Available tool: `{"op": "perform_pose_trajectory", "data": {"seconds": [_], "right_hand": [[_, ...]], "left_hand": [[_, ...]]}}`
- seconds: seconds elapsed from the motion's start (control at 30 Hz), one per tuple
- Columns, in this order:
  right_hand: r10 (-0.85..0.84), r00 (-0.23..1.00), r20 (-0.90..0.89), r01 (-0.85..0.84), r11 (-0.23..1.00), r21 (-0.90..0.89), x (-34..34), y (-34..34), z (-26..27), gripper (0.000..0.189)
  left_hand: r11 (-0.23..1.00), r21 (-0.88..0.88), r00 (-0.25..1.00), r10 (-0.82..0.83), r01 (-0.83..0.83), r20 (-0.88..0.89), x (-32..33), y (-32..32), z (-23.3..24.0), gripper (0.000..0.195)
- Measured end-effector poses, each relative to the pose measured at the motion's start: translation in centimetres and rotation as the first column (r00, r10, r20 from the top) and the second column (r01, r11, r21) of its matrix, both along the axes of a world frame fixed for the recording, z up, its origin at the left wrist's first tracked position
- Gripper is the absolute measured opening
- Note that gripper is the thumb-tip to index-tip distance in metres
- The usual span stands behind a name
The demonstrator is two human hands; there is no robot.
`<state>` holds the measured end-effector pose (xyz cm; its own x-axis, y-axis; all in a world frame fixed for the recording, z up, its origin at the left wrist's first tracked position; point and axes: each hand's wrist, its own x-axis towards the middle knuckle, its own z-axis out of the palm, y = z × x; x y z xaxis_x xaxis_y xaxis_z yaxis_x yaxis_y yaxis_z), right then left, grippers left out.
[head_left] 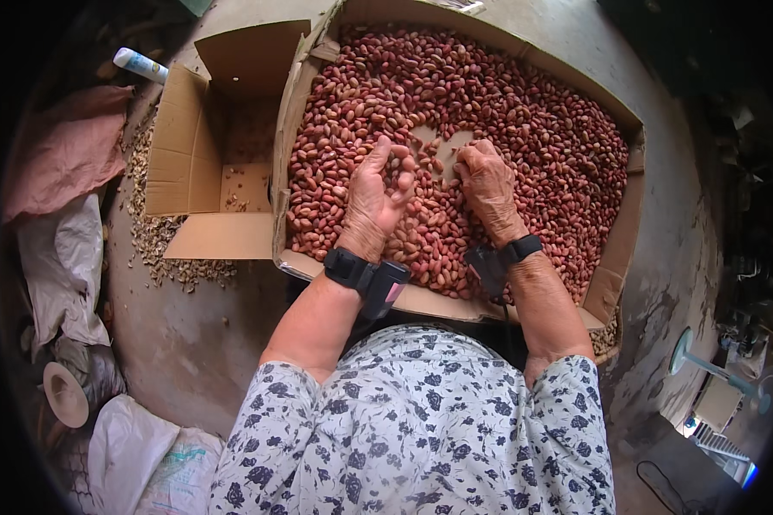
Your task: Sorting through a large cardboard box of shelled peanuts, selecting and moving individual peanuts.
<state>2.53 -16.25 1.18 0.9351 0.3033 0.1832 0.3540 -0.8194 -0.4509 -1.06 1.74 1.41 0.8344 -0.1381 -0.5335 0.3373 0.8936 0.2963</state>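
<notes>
A shallow cardboard box (618, 257) full of reddish-brown nuts or seeds (554, 161) lies in front of me. Over its left-middle part is my left hand (383, 193), palm turned up and inward, fingers curled apart; whether a nut lies among them is unclear. My right hand (487, 183) is palm down beside a small bare patch of the box floor, its thumb and fingertips bent together at the nuts. What those fingertips hold, if anything, is hidden. Both wrists wear black straps with small dark devices.
An open cardboard box (245, 187) with a few bits inside stands to the left, among scattered shells (161, 257) on the floor. White sacks (132, 450), a pink cloth (71, 148) and a plastic bottle (140, 65) lie further left. A pale-blue stand (715, 367) is at the lower right.
</notes>
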Motion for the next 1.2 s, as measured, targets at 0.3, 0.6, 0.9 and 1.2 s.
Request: {"op": "perform_pose_trajectory", "data": {"seconds": [0.3,0.6,0.9,1.2], "right_hand": [[-0.038,0.997,-0.069,0.053,0.973,0.223,-0.5,0.8,2.6,0.013],[0.174,0.983,-0.057,-0.158,0.964,0.216,-0.8,1.1,1.6,0.007],[0.249,0.963,0.105,-0.215,0.942,-0.257,-2.0,3.0,0.5,0.011],[-0.022,0.998,0.058,0.012,0.988,0.151,-2.4,2.4,1.5,0.007]], "left_hand": [[0.996,0.081,0.999,-0.036,0.036,-0.011,0.1,-0.2,-0.2,0.031],[0.996,0.068,0.998,-0.058,0.059,-0.008,0.0,-0.2,-0.1,0.031],[0.995,0.085,0.999,-0.048,0.050,-0.017,0.0,-0.3,-0.1,0.029],[0.979,0.185,0.996,-0.083,0.090,-0.043,-0.2,-0.3,-0.1,0.029]]}}
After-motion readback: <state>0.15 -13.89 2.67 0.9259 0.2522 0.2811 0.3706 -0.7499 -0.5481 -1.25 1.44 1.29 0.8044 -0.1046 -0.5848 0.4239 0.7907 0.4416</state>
